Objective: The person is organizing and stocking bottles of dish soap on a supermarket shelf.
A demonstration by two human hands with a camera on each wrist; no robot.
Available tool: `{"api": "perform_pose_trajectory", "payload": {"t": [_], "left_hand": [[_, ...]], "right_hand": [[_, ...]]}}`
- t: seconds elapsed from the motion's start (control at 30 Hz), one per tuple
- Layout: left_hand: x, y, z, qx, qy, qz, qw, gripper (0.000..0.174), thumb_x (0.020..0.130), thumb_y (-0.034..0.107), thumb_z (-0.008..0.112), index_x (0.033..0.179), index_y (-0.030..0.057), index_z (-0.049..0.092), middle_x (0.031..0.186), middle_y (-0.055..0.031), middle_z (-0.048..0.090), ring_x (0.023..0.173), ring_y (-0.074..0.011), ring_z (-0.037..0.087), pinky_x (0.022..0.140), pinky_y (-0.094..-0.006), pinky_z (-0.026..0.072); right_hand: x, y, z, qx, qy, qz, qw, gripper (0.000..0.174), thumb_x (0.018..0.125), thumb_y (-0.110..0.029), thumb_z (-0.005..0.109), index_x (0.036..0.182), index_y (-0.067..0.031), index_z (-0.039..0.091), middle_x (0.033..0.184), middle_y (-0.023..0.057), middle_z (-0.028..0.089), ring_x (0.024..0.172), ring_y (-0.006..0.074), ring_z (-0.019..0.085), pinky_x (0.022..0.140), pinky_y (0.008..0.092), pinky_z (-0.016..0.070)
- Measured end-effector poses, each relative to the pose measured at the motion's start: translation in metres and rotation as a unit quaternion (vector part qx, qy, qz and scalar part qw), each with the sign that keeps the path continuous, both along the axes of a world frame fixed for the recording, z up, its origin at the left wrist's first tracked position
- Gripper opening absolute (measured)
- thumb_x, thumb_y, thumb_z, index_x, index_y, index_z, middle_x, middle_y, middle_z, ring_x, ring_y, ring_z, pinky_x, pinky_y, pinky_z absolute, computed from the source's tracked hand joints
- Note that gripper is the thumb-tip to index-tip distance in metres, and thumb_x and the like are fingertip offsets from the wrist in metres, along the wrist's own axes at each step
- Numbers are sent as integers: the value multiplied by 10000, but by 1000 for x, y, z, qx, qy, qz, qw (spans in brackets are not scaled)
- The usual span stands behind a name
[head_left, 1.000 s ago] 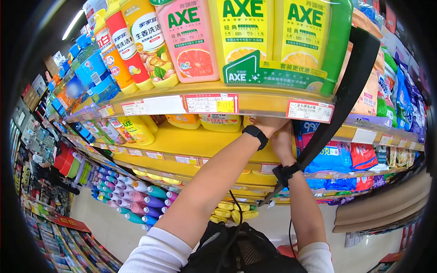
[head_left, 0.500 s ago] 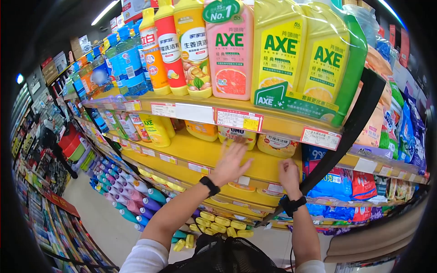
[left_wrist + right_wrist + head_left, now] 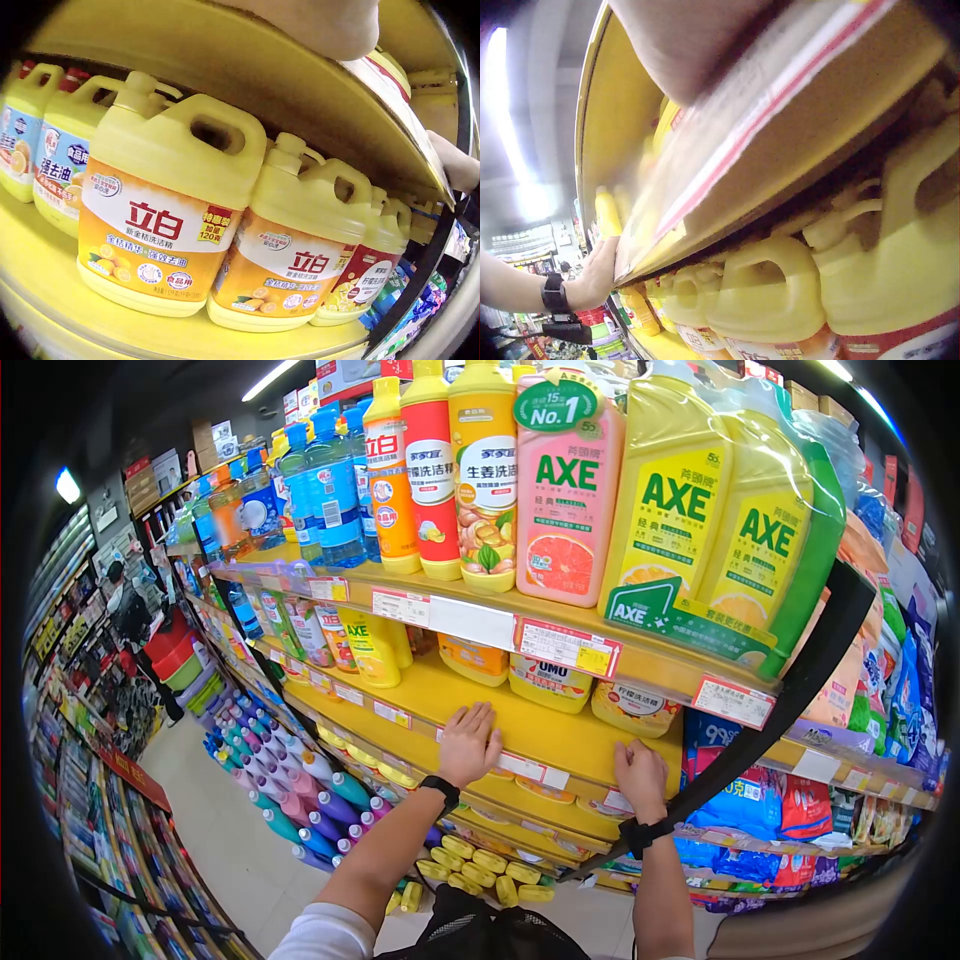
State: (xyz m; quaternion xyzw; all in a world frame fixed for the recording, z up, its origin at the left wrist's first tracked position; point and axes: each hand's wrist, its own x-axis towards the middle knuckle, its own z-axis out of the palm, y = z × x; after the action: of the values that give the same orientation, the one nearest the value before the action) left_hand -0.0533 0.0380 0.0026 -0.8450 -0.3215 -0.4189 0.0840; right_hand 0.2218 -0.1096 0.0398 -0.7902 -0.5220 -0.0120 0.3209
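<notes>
In the head view my left hand (image 3: 468, 744) lies with straight fingers on the front part of the yellow middle shelf (image 3: 430, 685). My right hand (image 3: 641, 775) is at the same shelf's front edge farther right, fingers curled, with nothing visible in it. Behind the hands stand an orange-labelled bottle (image 3: 474, 658), a white-labelled bottle (image 3: 550, 682) and a lemon detergent bottle (image 3: 634, 707), partly under the upper shelf. The left wrist view shows large yellow jugs (image 3: 166, 202) on the shelf below. The right wrist view shows my left hand (image 3: 594, 277) against the shelf edge.
AXE bottles (image 3: 568, 500) line the upper shelf, with price tags (image 3: 735, 701) along its edge. A black strap (image 3: 790, 695) runs diagonally at the right, beside blue bags (image 3: 735, 800). Coloured bottles (image 3: 318, 800) and yellow packs (image 3: 475, 870) stand low down.
Both hands have come out from the back of the shelf to its front. My left hand has moved left and down from the white-labelled bottle. The head view has shifted, showing more of the left aisle.
</notes>
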Motion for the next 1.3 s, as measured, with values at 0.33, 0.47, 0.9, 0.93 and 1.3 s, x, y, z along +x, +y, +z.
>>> {"api": "perform_pose_trajectory", "payload": {"t": [0.33, 0.47, 0.9, 0.93, 1.3], "left_hand": [[0, 1, -5, 13, -12, 3, 1000, 368, 869, 207, 548, 1068, -77, 671, 1147, -246, 682, 1116, -361, 642, 1025, -461, 452], [0, 1, -6, 14, -18, 0, 1000, 367, 867, 204, 551, 1068, -80, 671, 1145, -243, 683, 1116, -360, 641, 1021, -460, 454], [0, -1, -3, 16, -19, -4, 1000, 351, 868, 189, 552, 1056, -81, 676, 1136, -236, 687, 1112, -353, 641, 1012, -454, 458], [0, -1, -3, 16, -19, -5, 1000, 352, 869, 189, 552, 1056, -81, 676, 1136, -236, 688, 1113, -353, 641, 1012, -453, 457], [2, -4, -3, 0, -20, 11, 1000, 356, 869, 193, 559, 1066, -79, 678, 1156, -237, 683, 1138, -356, 633, 1030, -464, 445]], "right_hand": [[0, 0, -5, -1, -23, -12, 1000, 334, 934, -299, 600, 754, -18, 613, 729, 197, 663, 731, 421, 642, 691, 526, 469], [0, 0, -5, 3, -21, -12, 1000, 321, 929, -288, 609, 757, -17, 615, 725, 194, 662, 729, 417, 642, 686, 524, 470], [0, -1, -4, 15, -18, -4, 1000, 299, 917, -266, 629, 761, -12, 619, 719, 193, 661, 717, 421, 640, 674, 528, 474], [1, -2, -4, 15, -20, -2, 1000, 298, 916, -267, 630, 763, -11, 620, 718, 192, 661, 716, 421, 640, 672, 530, 474], [2, 0, -9, 25, -11, -10, 1000, 307, 921, -279, 617, 764, -16, 623, 718, 192, 662, 721, 427, 639, 687, 537, 469]]}}
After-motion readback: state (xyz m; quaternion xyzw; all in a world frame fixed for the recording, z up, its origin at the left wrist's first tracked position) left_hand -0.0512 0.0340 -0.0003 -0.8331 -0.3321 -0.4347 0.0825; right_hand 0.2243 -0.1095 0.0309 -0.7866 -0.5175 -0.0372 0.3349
